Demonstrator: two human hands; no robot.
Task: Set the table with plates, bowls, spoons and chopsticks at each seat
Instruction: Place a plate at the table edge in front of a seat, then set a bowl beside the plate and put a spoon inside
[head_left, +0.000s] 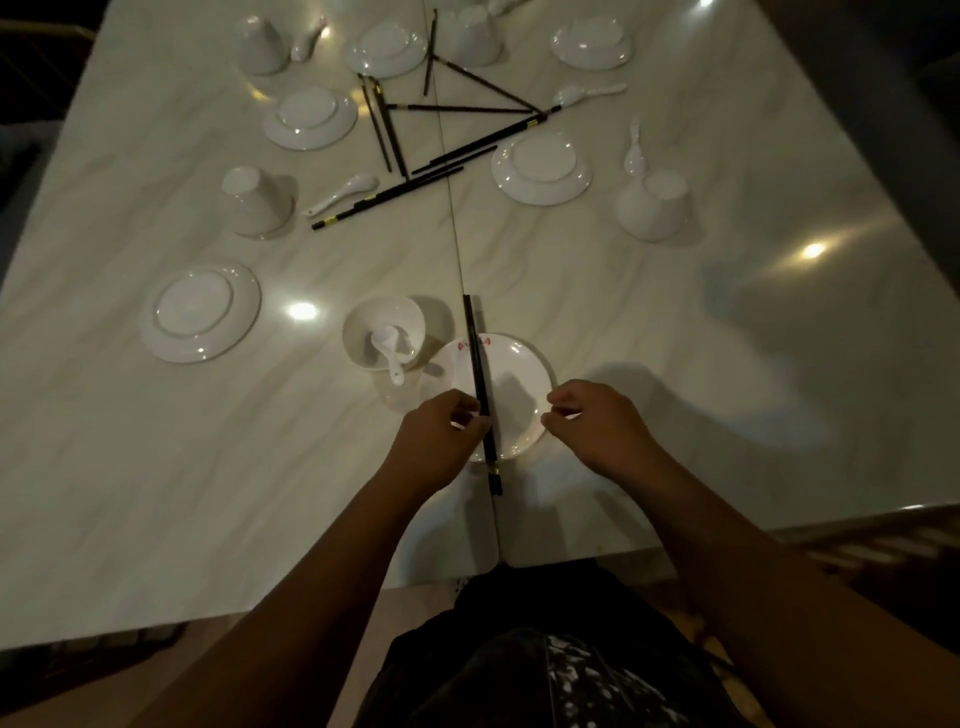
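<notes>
Pinching chopsticks (477, 358) with left grip (441, 436), pair lying lengthwise across plate (524, 374) near worktop (649, 322) edge. Right grip (597, 431) curling fingers at plate's right rim; whether pinching rim, cannot tell. Bowl (358, 327) holding spoon (387, 345), sitting just left of plate.

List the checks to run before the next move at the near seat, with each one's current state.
1. Plate face up: ok, its red print shows.
2. Bowl upright with spoon inside: ok.
3. Chopsticks let go: not ok, the left hand grips them across the plate.
4. Right hand free: cannot tell, its fingers are curled at the plate's rim.
5. Other seats set: not ok, an overturned plate lies to the left and loose chopsticks are scattered mid-table.
</notes>
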